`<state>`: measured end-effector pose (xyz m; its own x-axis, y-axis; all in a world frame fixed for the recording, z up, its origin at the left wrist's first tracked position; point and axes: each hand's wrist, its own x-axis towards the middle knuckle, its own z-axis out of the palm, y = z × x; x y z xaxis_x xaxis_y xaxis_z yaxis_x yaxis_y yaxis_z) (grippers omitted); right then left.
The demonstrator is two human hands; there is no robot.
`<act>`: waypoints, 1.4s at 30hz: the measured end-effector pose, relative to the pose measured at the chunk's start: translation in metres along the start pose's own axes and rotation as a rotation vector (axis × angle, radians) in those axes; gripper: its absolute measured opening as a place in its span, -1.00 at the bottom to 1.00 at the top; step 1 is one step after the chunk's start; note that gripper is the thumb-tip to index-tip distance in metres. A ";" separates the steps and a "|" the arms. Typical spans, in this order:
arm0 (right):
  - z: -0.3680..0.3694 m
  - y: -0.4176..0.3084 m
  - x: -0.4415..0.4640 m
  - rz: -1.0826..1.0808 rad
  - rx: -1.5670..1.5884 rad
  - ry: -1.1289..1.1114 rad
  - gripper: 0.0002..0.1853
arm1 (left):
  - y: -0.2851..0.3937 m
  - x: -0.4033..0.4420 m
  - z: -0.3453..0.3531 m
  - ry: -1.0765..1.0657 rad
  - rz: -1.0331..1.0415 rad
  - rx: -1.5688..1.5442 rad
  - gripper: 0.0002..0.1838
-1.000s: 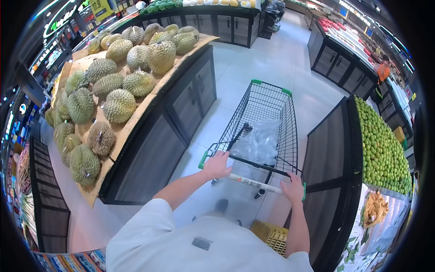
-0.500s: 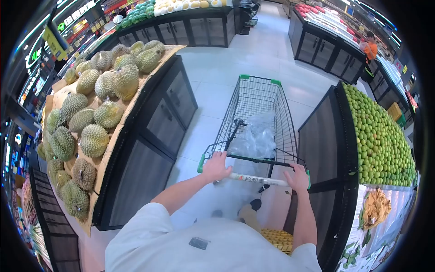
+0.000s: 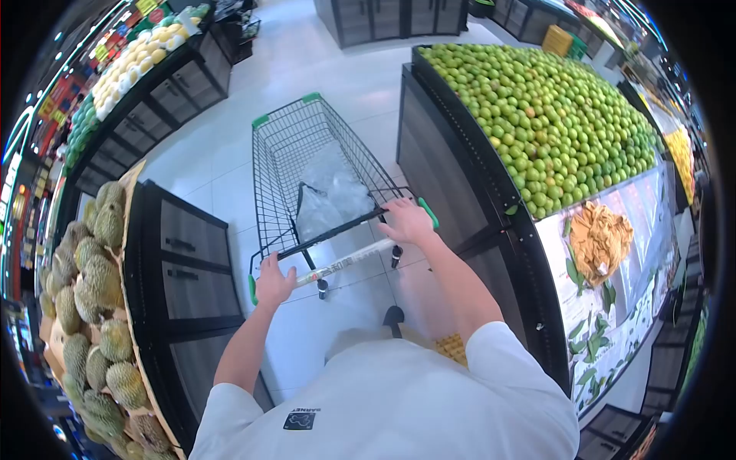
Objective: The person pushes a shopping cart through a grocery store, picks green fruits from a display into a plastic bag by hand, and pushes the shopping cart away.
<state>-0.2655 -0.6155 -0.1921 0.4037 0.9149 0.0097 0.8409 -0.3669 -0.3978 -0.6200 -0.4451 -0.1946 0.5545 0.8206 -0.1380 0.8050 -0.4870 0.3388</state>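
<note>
A wire shopping cart (image 3: pixel 276 153) with green corner pieces stands in front of me, and crumpled clear plastic (image 3: pixel 333 192) lies inside it. My left hand (image 3: pixel 273 282) is wrapped round the left end of the cart's white handle bar (image 3: pixel 345 262). Near the bar's right end, my right hand (image 3: pixel 406 221) is closed over it, beside the green end piece.
Durians (image 3: pixel 103 284) are piled on a stand at the left. Close on the right is a dark cabinet heaped with green fruit (image 3: pixel 552 123), with crumpled brown paper (image 3: pixel 600 241) nearby. A yellow crate (image 3: pixel 452 347) sits low beside me. Melons (image 3: pixel 138 57) line a far-left counter.
The view has swung to the right. The cart now points up and to the left in view, the durians have shifted left, and the green fruit fills more of the right side. Both hands stay on the bar.
</note>
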 end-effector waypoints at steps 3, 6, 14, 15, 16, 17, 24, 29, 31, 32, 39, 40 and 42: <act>-0.009 0.011 0.017 0.024 0.009 -0.020 -0.43 | 0.010 0.026 0.002 -0.017 0.003 -0.001 -0.23; -0.019 0.022 0.032 0.054 0.008 -0.019 -0.41 | 0.023 0.053 0.002 -0.029 0.023 0.009 -0.23; -0.029 0.052 0.075 0.080 0.002 0.027 -0.41 | 0.049 0.121 -0.002 -0.067 0.071 0.037 -0.23; -0.029 0.055 0.081 0.088 0.014 0.037 -0.41 | 0.054 0.129 -0.006 -0.083 0.063 0.036 -0.23; -0.029 0.059 0.088 0.096 0.024 0.052 -0.41 | 0.059 0.136 -0.008 -0.066 0.076 0.048 -0.23; -0.029 0.061 0.095 0.105 0.020 0.052 -0.41 | 0.062 0.145 -0.010 -0.072 0.084 0.045 -0.23; -0.032 0.074 0.152 0.128 0.012 0.072 -0.39 | 0.055 0.229 -0.012 -0.049 0.207 0.030 -0.24; -0.035 0.075 0.195 0.180 -0.009 0.039 -0.37 | 0.056 0.288 -0.022 -0.084 0.224 0.023 -0.24; -0.040 0.073 0.212 0.224 0.029 -0.014 -0.37 | 0.052 0.314 -0.023 -0.065 0.278 0.015 -0.25; -0.040 0.074 0.222 0.225 0.032 -0.019 -0.37 | 0.050 0.327 -0.023 -0.048 0.297 0.019 -0.25; -0.045 0.090 0.277 0.294 0.021 0.012 -0.37 | 0.066 0.401 -0.029 -0.052 0.313 0.027 -0.26; -0.045 0.093 0.283 0.300 0.025 0.027 -0.38 | 0.067 0.408 -0.030 -0.060 0.311 0.017 -0.25; -0.047 0.101 0.295 0.320 0.026 0.047 -0.39 | 0.075 0.424 -0.031 -0.070 0.294 0.024 -0.24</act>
<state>-0.0445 -0.3901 -0.1857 0.6630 0.7445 -0.0779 0.6590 -0.6299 -0.4110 -0.3313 -0.1247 -0.1988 0.7769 0.6213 -0.1017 0.6122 -0.7079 0.3522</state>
